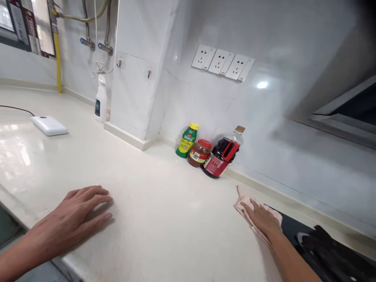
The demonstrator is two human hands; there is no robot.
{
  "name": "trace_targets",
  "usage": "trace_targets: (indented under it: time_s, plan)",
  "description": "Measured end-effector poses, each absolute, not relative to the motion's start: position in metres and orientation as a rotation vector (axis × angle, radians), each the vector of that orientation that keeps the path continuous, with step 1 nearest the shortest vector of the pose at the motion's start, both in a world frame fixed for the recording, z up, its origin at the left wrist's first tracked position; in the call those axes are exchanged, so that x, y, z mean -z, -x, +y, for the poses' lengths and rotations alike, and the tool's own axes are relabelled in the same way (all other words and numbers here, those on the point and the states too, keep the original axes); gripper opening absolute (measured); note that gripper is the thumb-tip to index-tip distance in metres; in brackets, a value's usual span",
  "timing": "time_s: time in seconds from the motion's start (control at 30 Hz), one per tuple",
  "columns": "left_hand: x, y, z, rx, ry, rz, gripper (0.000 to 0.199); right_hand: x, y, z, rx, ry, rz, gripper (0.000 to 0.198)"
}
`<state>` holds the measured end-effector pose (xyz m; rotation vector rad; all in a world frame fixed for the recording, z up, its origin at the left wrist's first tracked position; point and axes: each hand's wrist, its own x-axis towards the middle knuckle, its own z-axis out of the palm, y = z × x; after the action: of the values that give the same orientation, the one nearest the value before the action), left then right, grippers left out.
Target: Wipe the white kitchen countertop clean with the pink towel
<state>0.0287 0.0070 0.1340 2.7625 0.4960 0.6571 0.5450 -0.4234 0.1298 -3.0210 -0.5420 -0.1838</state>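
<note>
My left hand (80, 215) rests near the front edge of the white countertop (164, 219), with its fingers apart and nothing in it. Under my right hand (263, 219) lies a pale pink cloth (246, 211), pressed against the counter beside the black stove. The fingers of that hand bend over the cloth, and part of it is hidden beneath the palm. Against the wall between my hands stand a green bottle with a yellow cap (187, 141), a red-lidded jar (199, 152) and a large dark sauce bottle with a red handle (221, 154).
A black stove (289, 223) with a dark burner grate (331, 250) is at the lower right. A white spray bottle (100, 100) stands by the wall pillar (135, 78). Farther left is a white corded device (49, 125). Wall sockets (221, 62) sit above the bottles.
</note>
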Motion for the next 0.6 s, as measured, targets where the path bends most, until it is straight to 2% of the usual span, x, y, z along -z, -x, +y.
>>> trace_targets:
  time_s: [0.23, 0.6]
  plan:
    - [-0.128, -0.027, 0.011, -0.671, -2.760, 0.493, 0.036, -0.127, -0.575, -0.342, 0.203, 2.978, -0.618, 0.079]
    - [-0.138, -0.026, -0.011, -0.870, -2.727, 0.324, 0.029, -0.130, -0.464, -0.282, 0.162, 2.832, -1.021, 0.085]
